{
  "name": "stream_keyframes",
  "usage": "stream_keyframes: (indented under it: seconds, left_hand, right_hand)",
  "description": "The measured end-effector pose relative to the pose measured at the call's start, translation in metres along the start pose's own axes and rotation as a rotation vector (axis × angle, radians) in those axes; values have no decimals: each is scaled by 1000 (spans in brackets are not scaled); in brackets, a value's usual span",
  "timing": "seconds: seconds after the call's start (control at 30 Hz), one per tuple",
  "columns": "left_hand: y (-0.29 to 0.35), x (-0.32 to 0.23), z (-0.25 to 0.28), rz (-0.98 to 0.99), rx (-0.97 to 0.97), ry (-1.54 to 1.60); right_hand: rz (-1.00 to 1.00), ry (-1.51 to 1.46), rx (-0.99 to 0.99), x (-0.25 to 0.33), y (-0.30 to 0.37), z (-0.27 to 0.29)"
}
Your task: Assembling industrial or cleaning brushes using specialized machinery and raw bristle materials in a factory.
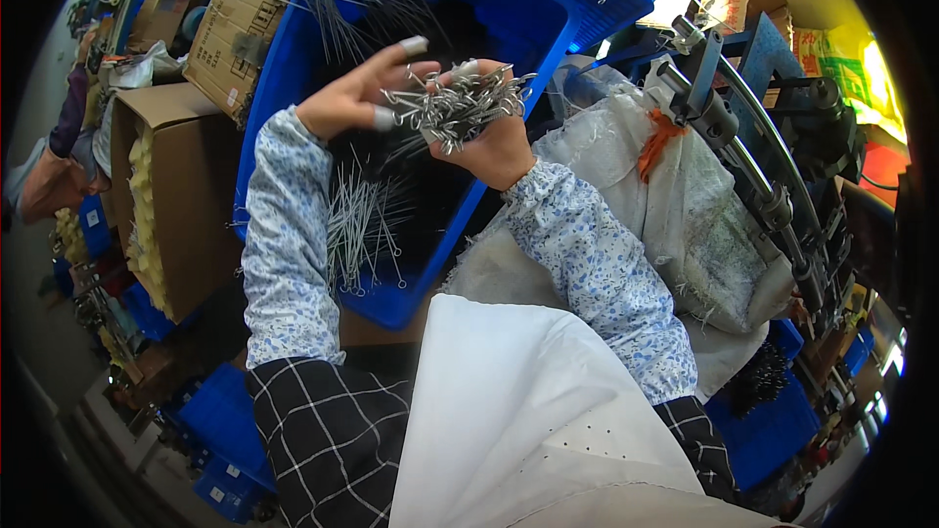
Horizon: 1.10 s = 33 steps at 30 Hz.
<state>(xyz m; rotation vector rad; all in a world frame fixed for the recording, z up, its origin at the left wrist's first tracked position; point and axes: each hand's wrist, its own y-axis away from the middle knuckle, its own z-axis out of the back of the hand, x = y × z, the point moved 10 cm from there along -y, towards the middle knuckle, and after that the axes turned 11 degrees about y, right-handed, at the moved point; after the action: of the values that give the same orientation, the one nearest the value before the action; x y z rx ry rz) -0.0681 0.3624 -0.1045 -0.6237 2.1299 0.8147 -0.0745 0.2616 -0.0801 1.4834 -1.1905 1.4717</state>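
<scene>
My right hand [499, 152] is wrapped around a bundle of thin metal rods [460, 106] with looped ends, which face up in a dense cluster. Just left of the bundle, my left hand [357, 93] is open, its fingers spread and white covers on some fingertips. It seems apart from the loops or barely at their edge. Both hands are above a large blue bin [284, 68]. More loose looped rods [362, 225] lie in its near part, and another pile of rods [342, 0] rests at its far left side.
Cardboard boxes [191, 176] stand to the left. A pale woven sack [626, 166] with an orange cloth strip [660, 142] hangs at right, beside a machine with metal shafts [763, 186]. A person [64, 166] is at far left. A white brim [518, 401] covers the lower middle.
</scene>
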Motion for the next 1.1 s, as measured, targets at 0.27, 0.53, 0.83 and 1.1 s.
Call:
stream_keyframes:
  seconds: [0.27,0.53,0.83,1.1]
  left_hand:
    - [-68,84,208,326,-989,-240]
    - [-100,82,247,160,-1041,-476]
    - [-36,-46,206,-496,-1268,-491]
    - [-19,-56,230,-608,-1126,-426]
  right_hand:
    - [-2,-17,149,-6,13,-14]
    - [79,-80,139,0,21,-21]
    - [-11,47,74,-29,6,-8]
    - [-63,16,184,-33,-9,-7]
